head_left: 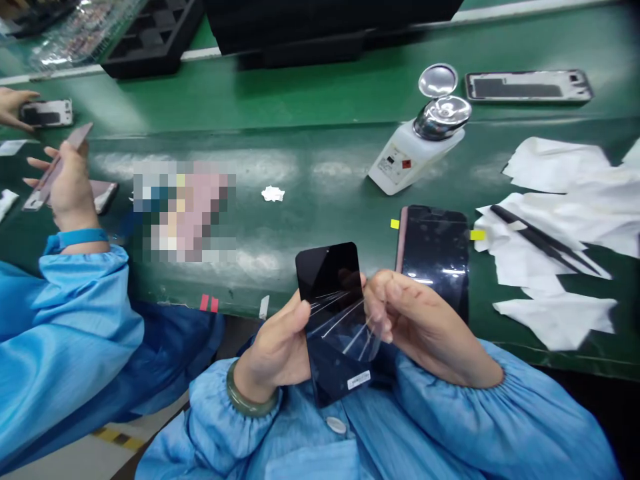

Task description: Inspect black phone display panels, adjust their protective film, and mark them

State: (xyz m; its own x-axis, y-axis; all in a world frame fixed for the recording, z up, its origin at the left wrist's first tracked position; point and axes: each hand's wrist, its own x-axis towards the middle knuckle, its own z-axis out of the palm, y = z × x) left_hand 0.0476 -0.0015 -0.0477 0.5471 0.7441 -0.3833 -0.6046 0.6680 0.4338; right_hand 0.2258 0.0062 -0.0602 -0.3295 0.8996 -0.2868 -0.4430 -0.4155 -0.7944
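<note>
My left hand (283, 343) grips the left edge of a black phone screen panel (330, 280), held upright over my lap. My right hand (415, 323) pinches a clear protective film (347, 327) that lies creased across the panel's middle. A small white label sits near the panel's lower end. A second dark phone (436, 253) with yellow tabs lies flat on the green table (320, 180) just beyond my right hand.
A white liquid dispenser bottle (417, 147) stands mid-table. White wipes (555, 220) and black tweezers (543, 240) lie at right. A phone frame (527, 85) rests far right. Black trays (155, 37) line the back. A co-worker's hand (70, 187) at left holds a strip.
</note>
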